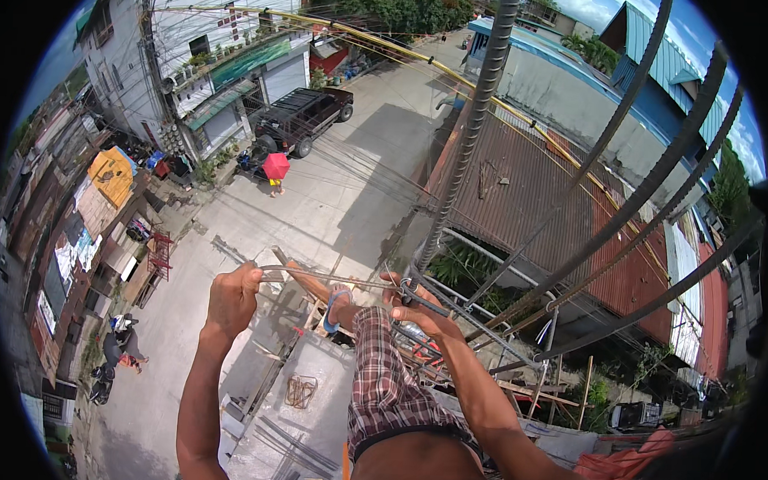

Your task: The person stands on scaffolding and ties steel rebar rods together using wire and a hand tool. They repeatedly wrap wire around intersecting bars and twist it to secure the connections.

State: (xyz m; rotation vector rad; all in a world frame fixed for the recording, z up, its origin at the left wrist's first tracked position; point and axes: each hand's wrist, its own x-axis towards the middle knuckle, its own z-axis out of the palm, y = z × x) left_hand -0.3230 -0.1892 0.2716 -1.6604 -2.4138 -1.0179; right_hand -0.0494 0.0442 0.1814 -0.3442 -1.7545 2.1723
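My left hand (234, 298) is closed in a fist around one end of a thin bent steel bar (336, 279). The bar runs across to my right hand (422, 317), whose fingers and thumb close about its other end. There it meets the foot of a thick upright ribbed rebar (472, 133). A dark short rod (426, 301) passes by the right fingers; whether they grip it too I cannot tell. Below the bar show my leg in checkered shorts (379, 367) and a foot in a blue flip-flop (337, 310).
I am high above a concrete street (318, 178). Several long rebars (648, 190) curve up on the right, over a rusty corrugated roof (530, 186). Overhead cables (391, 44) cross ahead. Below lie a wire coil (300, 391) and loose bars (288, 452). A dark car (299, 123) is parked.
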